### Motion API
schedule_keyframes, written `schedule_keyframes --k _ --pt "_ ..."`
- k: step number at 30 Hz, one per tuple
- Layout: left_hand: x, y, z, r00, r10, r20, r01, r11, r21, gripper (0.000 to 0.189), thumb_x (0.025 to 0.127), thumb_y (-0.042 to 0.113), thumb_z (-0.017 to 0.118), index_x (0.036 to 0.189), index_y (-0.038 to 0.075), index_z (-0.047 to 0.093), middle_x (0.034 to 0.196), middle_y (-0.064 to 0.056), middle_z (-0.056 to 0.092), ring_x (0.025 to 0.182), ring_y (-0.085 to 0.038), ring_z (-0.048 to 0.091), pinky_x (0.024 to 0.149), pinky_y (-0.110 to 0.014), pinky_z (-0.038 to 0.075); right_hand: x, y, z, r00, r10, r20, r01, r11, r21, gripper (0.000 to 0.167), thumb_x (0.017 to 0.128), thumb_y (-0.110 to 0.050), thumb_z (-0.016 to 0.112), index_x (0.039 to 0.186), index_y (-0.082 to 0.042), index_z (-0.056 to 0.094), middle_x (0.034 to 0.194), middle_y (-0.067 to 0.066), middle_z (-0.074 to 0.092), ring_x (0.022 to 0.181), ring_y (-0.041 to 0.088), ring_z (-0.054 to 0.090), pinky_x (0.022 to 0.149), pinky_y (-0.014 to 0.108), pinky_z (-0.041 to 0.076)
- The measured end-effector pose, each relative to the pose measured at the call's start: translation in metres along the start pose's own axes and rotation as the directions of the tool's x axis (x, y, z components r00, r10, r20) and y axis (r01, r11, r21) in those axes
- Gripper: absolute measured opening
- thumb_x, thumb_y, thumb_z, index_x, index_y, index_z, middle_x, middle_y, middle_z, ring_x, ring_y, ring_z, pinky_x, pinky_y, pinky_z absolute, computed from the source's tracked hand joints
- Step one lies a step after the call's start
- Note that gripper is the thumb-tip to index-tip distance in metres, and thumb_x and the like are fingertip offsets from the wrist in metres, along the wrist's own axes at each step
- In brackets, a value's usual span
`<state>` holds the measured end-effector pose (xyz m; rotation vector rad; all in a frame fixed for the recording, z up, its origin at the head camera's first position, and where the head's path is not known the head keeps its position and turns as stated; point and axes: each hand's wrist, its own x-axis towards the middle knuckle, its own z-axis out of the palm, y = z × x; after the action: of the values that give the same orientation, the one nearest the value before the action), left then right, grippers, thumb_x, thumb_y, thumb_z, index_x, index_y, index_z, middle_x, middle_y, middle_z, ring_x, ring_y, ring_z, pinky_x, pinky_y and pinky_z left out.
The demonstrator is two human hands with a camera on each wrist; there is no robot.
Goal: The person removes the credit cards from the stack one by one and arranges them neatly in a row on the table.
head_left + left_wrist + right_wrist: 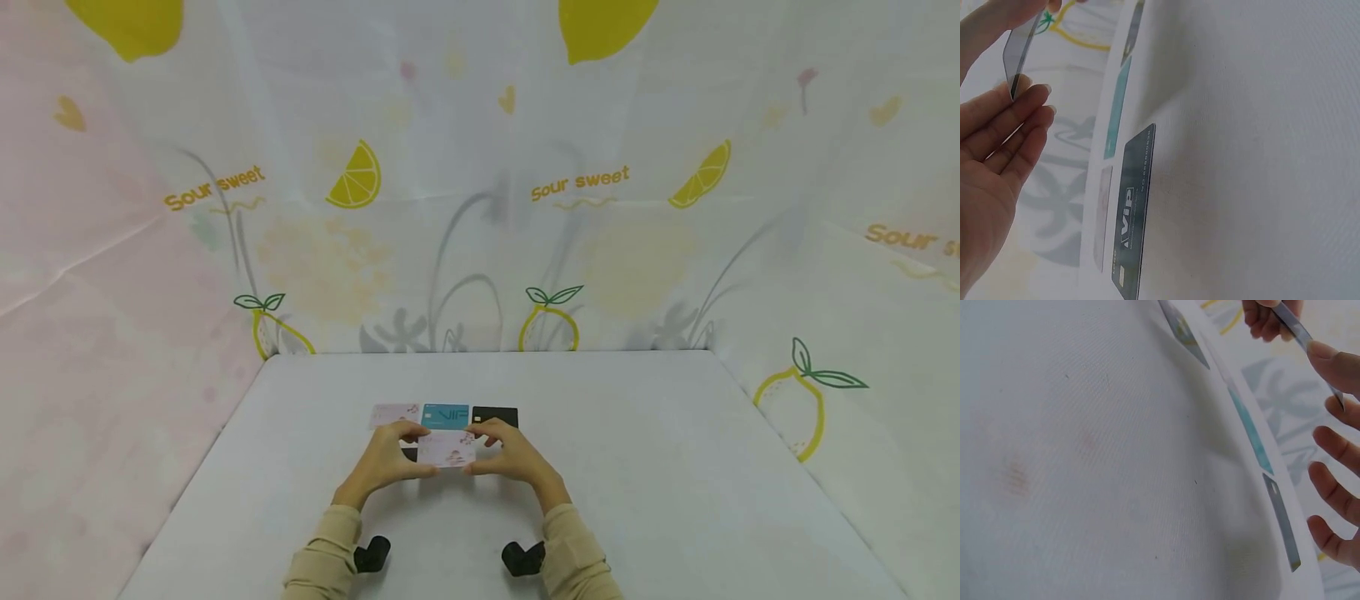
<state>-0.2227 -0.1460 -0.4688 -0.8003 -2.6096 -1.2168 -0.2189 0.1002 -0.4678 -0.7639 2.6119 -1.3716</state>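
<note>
Both hands hold up a white card with pink floral print (pixel 447 450), above the table. My left hand (pixel 382 460) pinches its left edge between thumb and fingers, and my right hand (pixel 517 457) grips the right edge likewise. In the right wrist view the other right fingers (pixel 1329 482) spread away from the card. Behind the hands lie a pale pink card (pixel 394 413), a teal VIP card (pixel 446 415) and a black card (pixel 497 415), side by side. A dark VIP card (pixel 1132 212) lies nearer, mostly hidden by my left hand in the head view.
The cards lie on a white table (pixel 637 467). Lemon-printed cloth (pixel 465 250) rises behind it and at both sides. Black wrist-worn pieces (pixel 372 553) stick out inward from both beige sleeves (pixel 326 550).
</note>
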Motion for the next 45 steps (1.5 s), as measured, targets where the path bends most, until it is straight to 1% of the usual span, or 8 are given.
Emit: schedule_keyframes --k 7,14,21,27,30,35,39,45 --pt "0.002 0.002 0.004 1.0 0.015 0.013 -0.016 1.0 0.012 0.057 0.058 0.026 0.09 0.099 -0.006 0.068 0.093 -0.013 0.068 0.082 -0.024 0.063 0.073 -0.042 0.053 -0.004 0.0 -0.003 1.0 0.007 -0.004 -0.007 1.0 -0.011 0.058 0.073 -0.025 0.081 0.125 -0.007 0.06 0.115 0.01 0.058 0.094 0.023 0.054 0.077 0.034 0.046" --pt "0.002 0.003 0.008 1.0 0.019 0.01 -0.019 1.0 0.017 0.057 0.058 0.026 0.089 0.099 -0.005 0.068 0.094 -0.012 0.068 0.083 -0.025 0.063 0.074 -0.043 0.052 -0.006 0.004 -0.004 1.0 0.012 0.005 -0.012 1.0 -0.013 0.058 0.074 -0.025 0.08 0.125 -0.009 0.06 0.112 0.008 0.058 0.095 0.024 0.054 0.078 0.038 0.047" --pt "0.002 0.004 0.013 0.999 0.048 -0.001 -0.048 0.998 0.028 0.056 0.058 0.027 0.089 0.098 -0.004 0.068 0.093 -0.011 0.069 0.082 -0.023 0.062 0.073 -0.04 0.052 -0.009 0.007 -0.006 1.0 -0.001 0.004 0.001 1.0 -0.022 0.058 0.074 -0.024 0.08 0.125 -0.006 0.06 0.108 0.009 0.058 0.093 0.027 0.055 0.077 0.037 0.047" --pt "0.003 0.007 0.017 0.999 0.039 -0.008 -0.039 0.999 0.018 0.055 0.058 0.027 0.089 0.098 -0.003 0.068 0.093 -0.011 0.069 0.082 -0.022 0.062 0.072 -0.041 0.051 -0.013 0.006 -0.009 1.0 0.019 0.008 -0.019 1.0 -0.006 0.058 0.074 -0.025 0.08 0.126 -0.008 0.059 0.108 0.007 0.057 0.095 0.029 0.055 0.079 0.044 0.047" --pt "0.004 0.009 0.018 0.999 0.038 -0.008 -0.038 0.999 0.018 0.054 0.058 0.027 0.089 0.098 -0.003 0.068 0.094 -0.011 0.069 0.083 -0.022 0.062 0.073 -0.041 0.051 -0.014 0.007 -0.01 1.0 0.011 0.0 -0.011 1.0 -0.004 0.057 0.074 -0.025 0.08 0.125 -0.008 0.06 0.108 0.007 0.057 0.096 0.029 0.055 0.079 0.046 0.047" --pt "0.006 0.011 0.019 0.999 0.05 -0.005 -0.05 0.999 0.014 0.055 0.058 0.027 0.089 0.098 -0.004 0.068 0.093 -0.011 0.069 0.083 -0.023 0.062 0.074 -0.042 0.051 -0.017 0.01 -0.012 1.0 0.001 -0.01 -0.001 1.0 -0.019 0.056 0.074 -0.025 0.08 0.124 -0.009 0.061 0.107 0.005 0.057 0.094 0.026 0.055 0.077 0.043 0.047" --pt "0.008 0.014 0.021 0.998 0.066 -0.009 -0.066 0.998 0.01 0.055 0.058 0.027 0.089 0.098 -0.004 0.068 0.093 -0.011 0.069 0.083 -0.023 0.062 0.075 -0.042 0.051 -0.019 0.011 -0.015 1.0 -0.018 -0.025 0.017 0.999 -0.03 0.057 0.074 -0.025 0.081 0.124 -0.007 0.061 0.106 0.006 0.058 0.093 0.026 0.056 0.076 0.04 0.047" --pt "0.012 0.016 0.024 0.998 0.064 -0.013 -0.064 0.998 0.014 0.055 0.058 0.029 0.089 0.098 -0.002 0.068 0.093 -0.009 0.069 0.083 -0.021 0.062 0.076 -0.035 0.05 -0.021 0.01 -0.021 0.998 -0.052 -0.035 0.05 0.997 -0.065 0.059 0.074 -0.023 0.08 0.124 -0.001 0.059 0.106 0.011 0.059 0.092 0.03 0.056 0.075 0.04 0.048"
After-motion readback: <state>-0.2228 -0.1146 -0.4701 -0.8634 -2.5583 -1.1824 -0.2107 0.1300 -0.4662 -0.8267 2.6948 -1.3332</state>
